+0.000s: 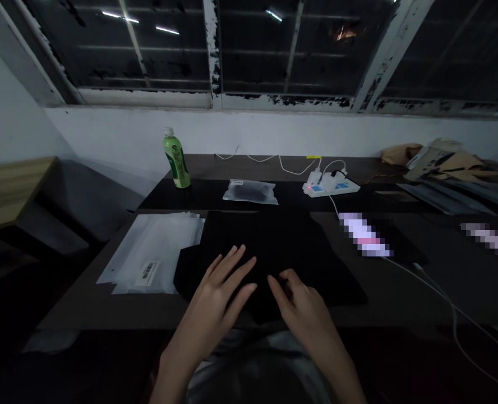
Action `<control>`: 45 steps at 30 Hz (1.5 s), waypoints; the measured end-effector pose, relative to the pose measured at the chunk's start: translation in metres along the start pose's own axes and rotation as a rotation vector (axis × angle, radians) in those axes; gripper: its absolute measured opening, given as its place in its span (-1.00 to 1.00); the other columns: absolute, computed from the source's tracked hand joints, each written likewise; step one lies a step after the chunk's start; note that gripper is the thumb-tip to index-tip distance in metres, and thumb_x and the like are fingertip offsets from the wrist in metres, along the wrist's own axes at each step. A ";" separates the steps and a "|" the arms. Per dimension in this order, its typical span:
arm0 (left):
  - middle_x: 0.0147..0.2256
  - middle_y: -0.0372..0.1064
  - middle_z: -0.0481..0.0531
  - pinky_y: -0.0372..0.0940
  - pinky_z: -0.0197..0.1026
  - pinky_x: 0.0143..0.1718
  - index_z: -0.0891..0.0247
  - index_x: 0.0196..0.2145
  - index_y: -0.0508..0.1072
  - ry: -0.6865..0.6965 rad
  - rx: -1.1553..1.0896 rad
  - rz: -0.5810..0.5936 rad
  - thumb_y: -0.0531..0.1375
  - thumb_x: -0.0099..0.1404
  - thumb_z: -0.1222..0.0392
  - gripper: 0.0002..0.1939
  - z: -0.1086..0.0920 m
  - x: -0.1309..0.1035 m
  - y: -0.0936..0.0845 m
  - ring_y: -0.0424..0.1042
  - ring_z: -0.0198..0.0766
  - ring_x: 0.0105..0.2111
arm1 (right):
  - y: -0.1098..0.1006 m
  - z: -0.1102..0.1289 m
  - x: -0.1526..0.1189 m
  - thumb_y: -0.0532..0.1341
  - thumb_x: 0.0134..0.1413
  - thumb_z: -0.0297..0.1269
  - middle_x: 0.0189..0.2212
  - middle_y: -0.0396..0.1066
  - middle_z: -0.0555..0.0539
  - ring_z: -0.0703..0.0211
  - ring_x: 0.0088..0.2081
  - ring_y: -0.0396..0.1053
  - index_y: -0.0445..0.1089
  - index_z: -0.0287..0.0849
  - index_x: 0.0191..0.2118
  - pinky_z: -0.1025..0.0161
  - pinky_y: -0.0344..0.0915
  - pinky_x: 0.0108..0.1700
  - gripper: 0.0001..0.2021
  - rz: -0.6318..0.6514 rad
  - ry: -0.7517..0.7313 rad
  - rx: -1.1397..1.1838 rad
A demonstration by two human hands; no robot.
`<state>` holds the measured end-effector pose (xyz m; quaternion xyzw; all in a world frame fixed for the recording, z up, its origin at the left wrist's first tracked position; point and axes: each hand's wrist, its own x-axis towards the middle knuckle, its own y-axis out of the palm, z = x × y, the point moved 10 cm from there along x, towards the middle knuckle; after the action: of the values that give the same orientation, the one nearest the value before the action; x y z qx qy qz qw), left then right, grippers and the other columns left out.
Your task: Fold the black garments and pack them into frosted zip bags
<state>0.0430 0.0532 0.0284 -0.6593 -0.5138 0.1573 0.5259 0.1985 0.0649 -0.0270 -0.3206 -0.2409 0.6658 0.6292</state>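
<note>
A black cloth garment [291, 241] lies spread on the dark table in front of me. My left hand [221, 289] rests on its lower left part, palm down with the fingers spread. Close to it on the right, my right hand [301, 300] touches the cloth with its fingers curled, thumb and index finger near each other. Whether a bit of cloth is pinched there is hidden. Left of the garment is a stack of frosted plastic bags [160, 247] with a barcode label. Beyond the garment lies a frosted bag [251, 192] with something dark inside.
A green bottle [176, 160] stands at the back left. A white power strip [333, 187] with plugs and cables sits at the back right. Nearer are a pixelated bright device [364, 234] and a white cable. More bags and brown packaging [463, 163] lie far right.
</note>
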 end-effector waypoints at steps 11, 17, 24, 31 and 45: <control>0.35 0.06 0.16 0.07 0.24 0.30 0.16 0.26 0.25 -0.011 0.130 0.052 0.16 0.38 0.04 -0.47 0.011 -0.002 0.017 0.03 0.05 0.35 | -0.003 0.017 0.013 0.12 0.19 -0.02 -0.45 0.49 -0.11 0.04 -0.39 0.48 0.37 -0.14 -0.30 0.24 0.22 -0.40 -0.72 -0.003 0.038 -0.087; 0.26 0.21 0.13 0.03 0.29 0.31 0.12 0.18 0.31 -0.028 0.066 -0.161 0.18 0.38 0.03 -0.55 0.011 -0.008 -0.017 0.08 0.05 0.33 | -0.056 0.013 0.026 0.10 0.14 -0.09 -0.22 0.53 -0.19 -0.01 -0.22 0.49 0.42 -0.16 -0.15 0.16 0.32 -0.19 -0.70 -0.248 -0.051 0.056; 0.19 0.29 0.04 0.09 0.22 0.31 0.07 0.12 0.35 -0.113 -0.053 -0.211 0.11 0.44 0.12 -0.69 0.029 -0.017 -0.033 0.11 -0.03 0.31 | -0.136 -0.017 0.036 0.17 0.06 -0.07 -0.37 0.50 -0.07 0.04 -0.36 0.42 0.38 -0.10 -0.29 0.18 0.26 -0.34 -0.78 -0.496 -0.022 0.070; 0.17 0.30 0.07 0.17 0.22 0.27 0.08 0.10 0.36 -0.077 -0.063 -0.144 0.07 0.46 0.16 -0.71 0.022 -0.013 -0.019 0.17 -0.05 0.29 | -0.142 0.013 0.018 0.17 0.16 -0.08 -0.36 0.50 -0.09 0.02 -0.42 0.44 0.34 -0.10 -0.17 0.16 0.26 -0.38 -0.77 -0.654 -0.138 -0.247; 0.15 0.36 0.05 0.14 0.15 0.28 0.11 0.12 0.36 -0.044 -0.007 -0.167 -0.03 0.44 0.33 -0.63 0.024 -0.007 -0.011 0.23 -0.11 0.26 | -0.010 0.066 -0.036 0.09 0.34 -0.20 0.29 0.20 -0.28 -0.05 0.25 0.25 0.33 -0.23 0.13 0.04 0.38 0.15 -0.65 -0.307 -0.583 -0.227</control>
<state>0.0164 0.0594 0.0255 -0.6125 -0.5788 0.1256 0.5234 0.1568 0.0356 0.0297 -0.1448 -0.5285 0.5958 0.5871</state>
